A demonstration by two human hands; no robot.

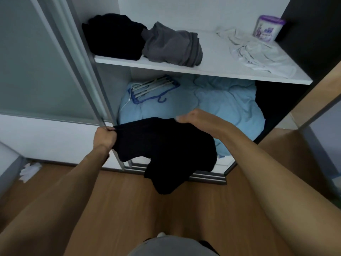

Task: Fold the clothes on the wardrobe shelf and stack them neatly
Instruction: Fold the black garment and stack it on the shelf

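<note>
Floor [120, 196]: warm wood-look boards run under you, up to the wardrobe's sliding-door track.
Sliding door [36, 61]: a frosted panel in a metal frame, standing to your left of the open bay.
Wardrobe shelf [212, 58]: white, and it carries three garments and a tub.
Bedding [227, 108]: rumpled pale blue, filling the compartment below the shelf.
Black garment [162, 145]: you hold it in the air in front of the lower compartment, off the shelf. Its top edge is stretched between your hands and the rest hangs in uneven folds.
Black pile [114, 37]: bunched at the shelf's left end.
Grey garment [171, 47]: crumpled, touching the black pile's right side.
Pale garment [258, 52]: spread loosely and wrinkled towards the right end.
Left hand [103, 137]: fist clenched on the garment's left corner.
Right hand [193, 118]: gripping the top edge, fingers hidden behind the cloth.
Blue hanger [155, 87]: lying on the bedding.
Purple-lidded tub [265, 28]: upright at the shelf's back right corner.
</note>
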